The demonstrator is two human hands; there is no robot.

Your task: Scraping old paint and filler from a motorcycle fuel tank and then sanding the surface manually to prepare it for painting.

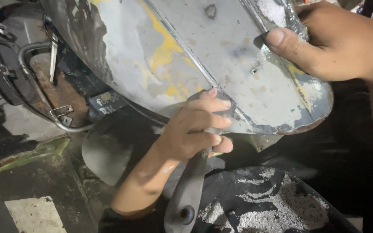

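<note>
A large curved metal body panel, grey with worn yellow patches and a raised centre ridge, fills the upper middle of the head view. My right hand grips its upper right edge, thumb pressed flat on the face. My left hand reaches up from below and presses a small piece of grey abrasive sheet against the panel's lower edge. The fingers curl around that sheet, close to the ridge.
A dark rubber flap with a round stud hangs under my left wrist. At the left sits a rusty scooter frame shell with a bent tube and brackets. Scuffed black bodywork lies at the lower right, over stained concrete floor.
</note>
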